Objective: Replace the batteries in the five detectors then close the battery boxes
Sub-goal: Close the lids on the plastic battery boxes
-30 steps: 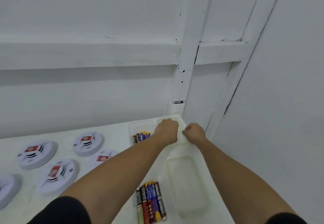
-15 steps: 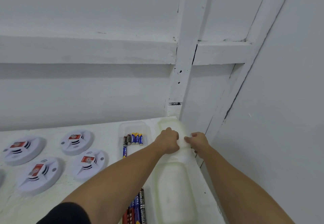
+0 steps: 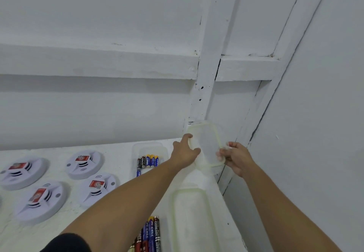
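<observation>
Both hands hold a translucent plastic lid (image 3: 206, 143), raised and tilted above the far right corner of the counter (image 3: 122, 153). The left hand (image 3: 185, 153) curls around its left rim; the right hand (image 3: 236, 158) pinches its right rim. Just left, an open clear box (image 3: 136, 149) holds batteries (image 3: 148, 161). A second lid (image 3: 193, 222) lies flat along the right edge, with more batteries (image 3: 150, 234) beside it at the near edge. Four white red-labelled detectors (image 3: 84, 164) lie toward the left edge.

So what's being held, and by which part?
A clear plastic lid: the left hand grips its left edge, the right hand pinches its right edge.
</observation>
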